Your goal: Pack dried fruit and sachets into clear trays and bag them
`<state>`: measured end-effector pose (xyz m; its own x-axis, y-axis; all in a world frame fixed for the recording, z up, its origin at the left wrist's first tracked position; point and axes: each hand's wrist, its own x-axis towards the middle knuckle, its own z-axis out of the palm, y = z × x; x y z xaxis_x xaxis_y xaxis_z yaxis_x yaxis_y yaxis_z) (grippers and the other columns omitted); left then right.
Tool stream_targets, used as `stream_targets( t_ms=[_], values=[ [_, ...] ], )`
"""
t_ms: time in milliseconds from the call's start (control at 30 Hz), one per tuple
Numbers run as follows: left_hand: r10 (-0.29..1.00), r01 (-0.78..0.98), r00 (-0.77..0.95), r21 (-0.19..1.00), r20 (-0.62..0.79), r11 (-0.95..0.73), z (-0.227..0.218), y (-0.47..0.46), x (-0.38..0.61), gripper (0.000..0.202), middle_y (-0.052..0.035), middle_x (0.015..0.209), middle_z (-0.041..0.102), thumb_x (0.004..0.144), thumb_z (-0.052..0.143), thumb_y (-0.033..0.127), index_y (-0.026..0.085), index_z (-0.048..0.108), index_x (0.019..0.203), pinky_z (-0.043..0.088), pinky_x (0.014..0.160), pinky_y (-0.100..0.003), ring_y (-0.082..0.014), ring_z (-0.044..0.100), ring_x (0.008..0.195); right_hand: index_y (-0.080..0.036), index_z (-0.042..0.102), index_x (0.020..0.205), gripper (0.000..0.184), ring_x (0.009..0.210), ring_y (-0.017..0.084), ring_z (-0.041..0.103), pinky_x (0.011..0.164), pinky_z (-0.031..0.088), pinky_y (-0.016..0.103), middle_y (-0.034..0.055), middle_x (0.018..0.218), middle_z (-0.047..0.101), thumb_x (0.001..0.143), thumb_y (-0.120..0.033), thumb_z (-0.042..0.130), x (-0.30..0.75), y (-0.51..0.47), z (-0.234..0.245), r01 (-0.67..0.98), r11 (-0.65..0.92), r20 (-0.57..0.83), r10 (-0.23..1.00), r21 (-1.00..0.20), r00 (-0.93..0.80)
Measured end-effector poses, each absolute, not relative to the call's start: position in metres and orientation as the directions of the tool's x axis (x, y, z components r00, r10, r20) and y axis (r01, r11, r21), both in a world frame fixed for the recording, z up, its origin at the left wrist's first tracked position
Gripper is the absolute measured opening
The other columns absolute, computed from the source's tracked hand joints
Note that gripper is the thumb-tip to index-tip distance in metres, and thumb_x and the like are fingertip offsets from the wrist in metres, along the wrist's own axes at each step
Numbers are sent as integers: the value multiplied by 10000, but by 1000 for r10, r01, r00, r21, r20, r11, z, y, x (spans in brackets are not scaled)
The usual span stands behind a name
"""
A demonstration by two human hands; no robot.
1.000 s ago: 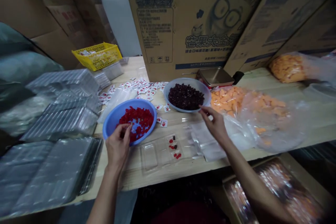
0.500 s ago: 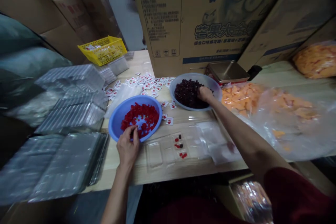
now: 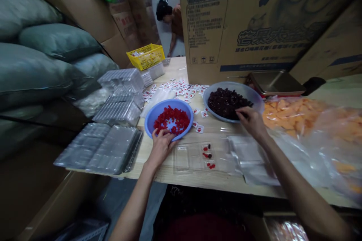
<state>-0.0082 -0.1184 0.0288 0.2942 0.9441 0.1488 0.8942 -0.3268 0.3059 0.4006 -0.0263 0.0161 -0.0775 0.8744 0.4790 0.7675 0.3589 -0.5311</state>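
A blue bowl (image 3: 149,122) holds small red candies (image 3: 173,117). My left hand (image 3: 161,144) reaches over its near rim, fingers bent and apart, fingertips close to the red candies. A pale translucent bowl (image 3: 256,99) holds dark, glossy pieces (image 3: 226,101). At its near right rim is my right hand (image 3: 253,122), thumb and fingers pinched together; whatever lies between the fingertips is too small to make out. Between the hands, a clear plastic tray (image 3: 195,156) lies flat on the table, with several red and dark pieces in its small right-hand compartments.
Stacked clear trays (image 3: 109,147) stand at the left. Small printed packets (image 3: 183,89) lie scattered behind the bowls, near a yellow basket (image 3: 147,57). A scale (image 3: 273,83), a large carton (image 3: 206,26) and bagged orange pieces (image 3: 294,113) sit rightward. Another person (image 3: 172,19) is behind.
My right hand has drawn back from the dark pieces to the bowl's near rim. My left hand's fingers have spread from a pinch. The view has swung left.
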Motion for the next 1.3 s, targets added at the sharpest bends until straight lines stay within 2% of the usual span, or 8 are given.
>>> stream_targets(
  t_ms=[100, 233, 333, 600, 767, 867, 1100, 1300],
  values=[
    [931, 881, 322, 307, 172, -361, 32, -116, -11, 215, -53, 1022, 735, 895, 625, 402, 260, 713, 1030, 118, 1143, -588, -264, 534, 1140, -212, 704, 980, 203, 950, 254, 649, 879, 505, 431, 95, 999, 718, 930, -319, 539, 367, -85, 5, 665, 430, 512, 855, -611, -83],
    [891, 811, 327, 391, 314, -435, 37, -108, 23, 254, -108, 1237, 650, 935, 566, 342, 218, 653, 1140, 325, 1091, -479, -247, 541, 1173, -213, 714, 972, 197, 974, 256, 643, 901, 497, 435, 96, 997, 720, 941, -300, 540, 317, -112, -21, 615, 406, 403, 902, -676, -154],
    [862, 749, 458, 429, 218, -506, 25, -92, 74, 304, -130, 1192, 646, 944, 426, 122, 177, 602, 1185, 453, 981, -366, -207, 597, 1102, -180, 701, 1098, 235, 1082, 245, 609, 970, 463, 405, 113, 1147, 695, 890, -194, 592, 280, -88, -34, 656, 426, 308, 905, -623, -295],
    [915, 872, 401, 287, 43, -396, -28, -39, 131, 422, -313, 1172, 592, 781, 346, -86, -16, 573, 1130, 387, 1011, -507, -362, 526, 1202, -111, 724, 956, 217, 1040, 254, 580, 958, 429, 350, 168, 1013, 686, 876, -68, 527, 256, -39, -41, 786, 357, 142, 932, -504, -333],
    [902, 850, 428, 313, 57, -423, -28, -36, 126, 343, -247, 1048, 617, 807, 358, -56, 42, 614, 1014, 407, 974, -481, -327, 546, 1100, -133, 695, 1027, 272, 971, 221, 616, 893, 462, 325, 132, 1018, 690, 956, -165, 434, 287, -53, -47, 769, 295, 170, 956, -567, -241],
    [901, 833, 423, 350, 96, -428, -19, -53, 120, 417, -201, 1086, 608, 799, 365, -59, 67, 594, 1125, 437, 950, -415, -269, 553, 1063, -160, 670, 1055, 260, 881, 207, 632, 819, 485, 321, 102, 1000, 702, 963, -260, 449, 304, -74, -44, 648, 243, 225, 968, -722, -111],
    [912, 586, 370, 717, 178, -377, 11, -122, 66, 509, -83, 1001, 618, 915, 328, 65, 186, 537, 1363, 494, 850, -309, -171, 597, 901, -203, 621, 1108, 287, 686, 161, 570, 656, 484, 284, 7, 801, 631, 944, -413, 514, 328, -149, -17, 327, 77, 82, 997, -942, 2],
    [828, 605, 557, 650, 66, -459, 16, -119, 53, 505, -118, 1212, 649, 878, 404, 54, 184, 572, 1337, 469, 976, -352, -205, 606, 1087, -221, 645, 1074, 251, 668, 164, 614, 616, 525, 301, 47, 909, 648, 950, -388, 504, 305, -181, -10, 243, 69, 47, 994, -968, -94]
  ],
)
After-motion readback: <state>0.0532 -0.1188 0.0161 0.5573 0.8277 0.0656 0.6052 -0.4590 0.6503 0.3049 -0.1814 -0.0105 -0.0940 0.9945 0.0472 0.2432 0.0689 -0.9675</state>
